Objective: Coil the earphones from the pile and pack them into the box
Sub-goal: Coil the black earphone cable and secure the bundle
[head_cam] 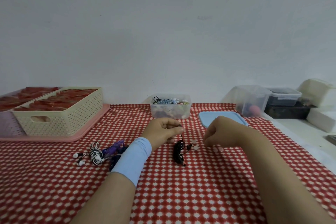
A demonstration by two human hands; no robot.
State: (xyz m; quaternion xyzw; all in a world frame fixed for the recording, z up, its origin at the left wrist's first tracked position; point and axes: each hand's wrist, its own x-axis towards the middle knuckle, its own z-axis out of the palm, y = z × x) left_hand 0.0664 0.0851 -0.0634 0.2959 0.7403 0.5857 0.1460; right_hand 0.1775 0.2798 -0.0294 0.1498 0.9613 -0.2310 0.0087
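Pinches the cord of the black earphones (179, 152) in the left hand (163, 129), bundle stretched near-to-far on the cloth (200, 187) just below the grip; curls the right hand (216, 136) close beside, hold unclear; faces the box (171, 108) straight beyond the left.

box (171, 108) behind hands, lid (221, 118) to its right, basket (60, 112) far left

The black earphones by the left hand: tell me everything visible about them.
The black earphones are a thin dark cable gathered into a loose, upright bundle. The left hand pinches the cable's top end; a strand drops to the bundle, whose lower end rests on the red-and-white checked tablecloth. One earbud sticks out rightward.
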